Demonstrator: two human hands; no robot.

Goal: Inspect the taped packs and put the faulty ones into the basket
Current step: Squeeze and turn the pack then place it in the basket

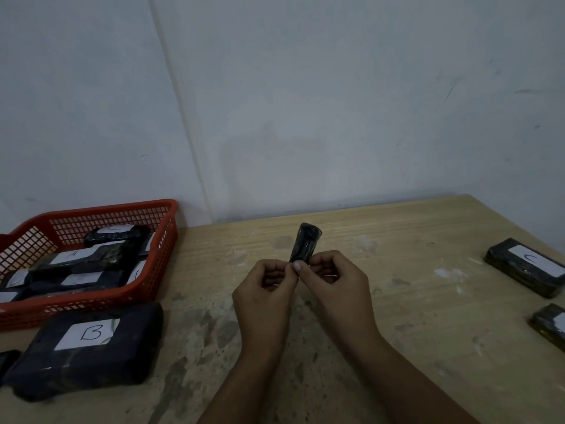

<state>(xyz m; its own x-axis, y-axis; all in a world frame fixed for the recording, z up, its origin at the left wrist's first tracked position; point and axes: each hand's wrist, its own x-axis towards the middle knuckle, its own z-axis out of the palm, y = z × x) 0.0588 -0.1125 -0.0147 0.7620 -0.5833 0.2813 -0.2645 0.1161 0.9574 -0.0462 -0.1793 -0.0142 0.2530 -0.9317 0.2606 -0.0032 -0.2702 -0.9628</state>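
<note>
Pack (305,241) under inspection: held upright over the worktop (397,301), left hand (264,289) and right hand (333,286) fingers pinching its lower end. Basket (91,212) already holds several packs. B pack (88,341) and two more (526,264) at right apparently unsorted.

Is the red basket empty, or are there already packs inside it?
Not empty. The basket already holds several dark packs with white labels, lying piled across its floor.

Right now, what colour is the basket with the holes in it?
Red. The basket shows clearly at the left of the head view, with black packs inside.
</note>
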